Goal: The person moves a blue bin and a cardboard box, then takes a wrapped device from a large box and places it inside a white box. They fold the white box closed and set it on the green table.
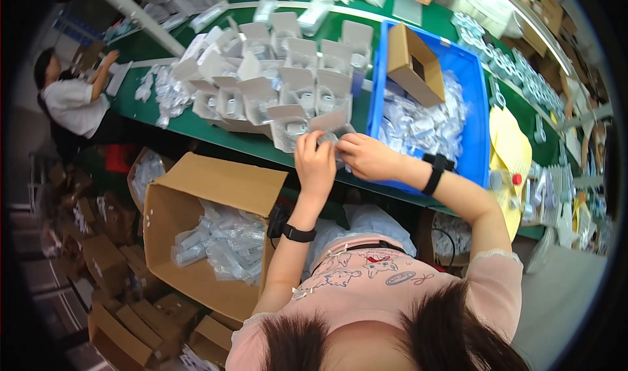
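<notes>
My left hand [314,164] and my right hand [367,156] meet at the table's front edge, both with bent, closed fingers. Between their fingertips is a clear plastic-wrapped item [328,137], at the mouth of a small white carton [332,120] with its flap raised. The fingers partly hide it, so its shape is unclear. Just left of it stands another open white carton [288,116] with a wrapped round piece inside. Behind these, several open white cartons [297,80] stand in close rows, many holding clear-wrapped pieces.
To the right, a blue bin [483,129] holds wrapped parts and a brown cardboard box [418,64]. An open carton [196,164] of plastic-wrapped items stands below the green table [242,142]. Yellow sheets [510,142] lie beyond the bin. Another person [75,100] sits at far left.
</notes>
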Tool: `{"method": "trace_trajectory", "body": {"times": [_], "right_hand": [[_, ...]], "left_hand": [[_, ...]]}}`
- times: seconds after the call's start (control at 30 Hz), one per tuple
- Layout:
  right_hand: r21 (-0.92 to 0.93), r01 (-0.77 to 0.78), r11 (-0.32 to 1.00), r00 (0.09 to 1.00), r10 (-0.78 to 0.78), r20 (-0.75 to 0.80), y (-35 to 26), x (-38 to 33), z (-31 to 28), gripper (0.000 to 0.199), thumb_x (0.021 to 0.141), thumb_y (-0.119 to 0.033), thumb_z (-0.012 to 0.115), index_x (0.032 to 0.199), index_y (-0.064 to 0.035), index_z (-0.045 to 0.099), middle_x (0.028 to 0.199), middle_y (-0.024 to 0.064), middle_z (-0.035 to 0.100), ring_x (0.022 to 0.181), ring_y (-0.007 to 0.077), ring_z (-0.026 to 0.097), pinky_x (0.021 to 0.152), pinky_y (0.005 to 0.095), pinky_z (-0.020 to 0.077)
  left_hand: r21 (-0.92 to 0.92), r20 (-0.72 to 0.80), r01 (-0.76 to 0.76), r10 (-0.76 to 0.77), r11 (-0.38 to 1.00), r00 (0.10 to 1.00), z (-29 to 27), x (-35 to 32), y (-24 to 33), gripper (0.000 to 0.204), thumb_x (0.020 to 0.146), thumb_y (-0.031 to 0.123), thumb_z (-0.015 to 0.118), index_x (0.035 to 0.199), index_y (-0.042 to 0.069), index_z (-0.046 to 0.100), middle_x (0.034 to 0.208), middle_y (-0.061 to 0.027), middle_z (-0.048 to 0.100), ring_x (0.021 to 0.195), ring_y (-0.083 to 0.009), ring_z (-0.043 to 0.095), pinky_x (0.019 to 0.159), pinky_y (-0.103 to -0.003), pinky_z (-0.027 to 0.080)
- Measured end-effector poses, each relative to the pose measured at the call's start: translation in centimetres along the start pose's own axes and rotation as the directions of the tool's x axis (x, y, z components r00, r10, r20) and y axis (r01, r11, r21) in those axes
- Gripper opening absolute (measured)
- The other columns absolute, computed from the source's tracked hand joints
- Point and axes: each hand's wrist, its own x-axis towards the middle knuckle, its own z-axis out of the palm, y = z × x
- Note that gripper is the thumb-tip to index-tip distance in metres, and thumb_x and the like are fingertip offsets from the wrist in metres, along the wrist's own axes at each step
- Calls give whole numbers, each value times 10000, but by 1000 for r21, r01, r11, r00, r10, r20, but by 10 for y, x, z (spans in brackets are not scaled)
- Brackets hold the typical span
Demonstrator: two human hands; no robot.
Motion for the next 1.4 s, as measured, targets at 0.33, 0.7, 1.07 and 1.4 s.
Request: {"method": "trace_trajectory", "body": {"times": [0.33,0.7,1.07,1.4], "right_hand": [[-86,-203,975,968,186,-169,-28,-6,-9,445,589,-109,569,1003,49,530,1032,157,516,1031,313,450,953,407,325],[-83,-262,962,964,256,-70,-24,-13,5,523,628,-104,586,1128,7,479,1102,115,506,1104,284,418,980,557,219],[218,-308,926,901,358,-245,-31,-5,-21,390,654,2,562,1041,-28,524,1071,131,538,1112,339,424,953,518,283],[285,-490,824,694,566,-445,-13,17,-47,245,658,94,506,877,6,571,973,145,570,964,331,525,856,405,404]], "left_hand": [[-466,592,868,-669,172,451,76,-108,-29,691,678,20,614,1280,-16,277,1150,-210,465,1045,-288,501,865,-344,418],[-356,571,761,-519,542,636,111,-93,-43,749,697,116,595,1305,-73,202,1211,-318,405,1062,-399,490,897,-375,411],[118,-132,534,-519,837,844,-258,82,-82,235,764,140,567,953,2,545,801,-169,598,718,-307,591,638,-366,472],[-232,-68,514,-541,826,838,-93,209,-458,463,722,323,689,1064,31,583,1000,-122,620,915,-217,591,765,-322,459]]}}
